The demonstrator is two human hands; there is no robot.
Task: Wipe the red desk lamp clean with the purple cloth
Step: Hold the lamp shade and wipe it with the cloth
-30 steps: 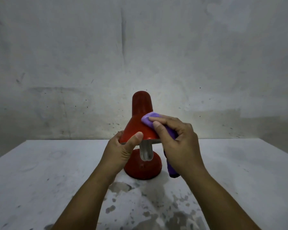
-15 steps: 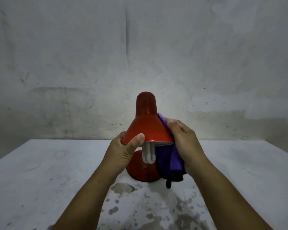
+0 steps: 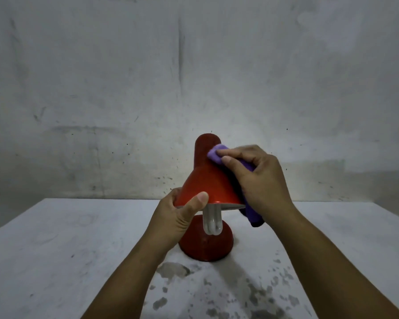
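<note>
Right hand risen, pinching purple cloth on lamp neck, left hand gripping shade rim

Smooth, faintly glossy red lamp shade, soft fuzzy purple cloth, matt stained grey tabletop.

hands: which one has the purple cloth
The right hand presses the purple cloth on the red lamp's neck; the left hand grips the shade rim.
</note>
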